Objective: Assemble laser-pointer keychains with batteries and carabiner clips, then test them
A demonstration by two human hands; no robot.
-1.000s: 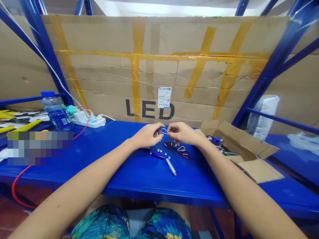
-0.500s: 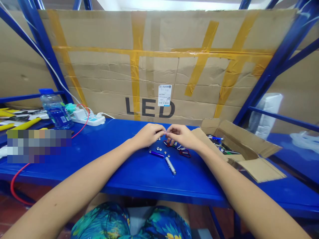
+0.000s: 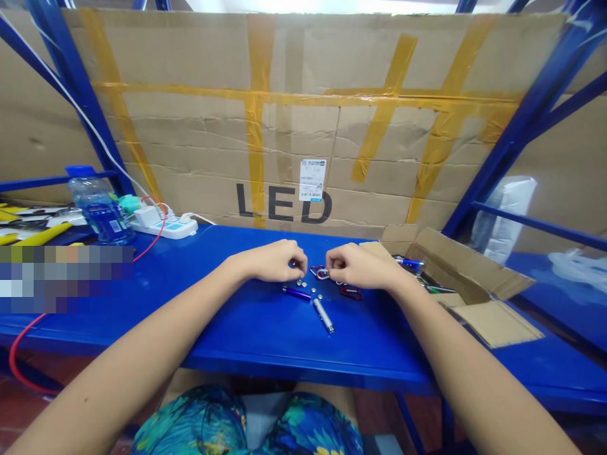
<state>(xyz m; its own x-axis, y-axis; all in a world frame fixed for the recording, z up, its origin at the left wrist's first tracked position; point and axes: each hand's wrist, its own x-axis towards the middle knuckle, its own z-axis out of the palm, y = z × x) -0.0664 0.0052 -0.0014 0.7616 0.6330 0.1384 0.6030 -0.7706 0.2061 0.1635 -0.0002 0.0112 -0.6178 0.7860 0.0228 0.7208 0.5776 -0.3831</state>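
Note:
My left hand [image 3: 275, 260] is closed, fingertips pinched downward just above several small silver button cells [image 3: 304, 284]. Something dark shows within its curled fingers, too small to make out. My right hand [image 3: 355, 264] is closed too, its fingertips at a silver carabiner [image 3: 324, 273] among the small carabiners on the table. A red carabiner [image 3: 351, 292] lies below that hand, and others are partly hidden by it. Between and below my hands lie a purple metal tube [image 3: 296, 293] and a silver pen-like torch [image 3: 324, 315].
An open cardboard box [image 3: 467, 265] with pens or similar tubes stands at the right. At the left are a bottle [image 3: 100, 205], a white power strip [image 3: 173, 227] and a red cable [image 3: 31, 328]. A large cardboard panel [image 3: 199, 151] closes off the back of the blue table [image 3: 213, 341].
My hands have parted from where their fingertips met. The left has lowered toward the button cells, the right toward the carabiners. A silver carabiner now shows at my right fingertips.

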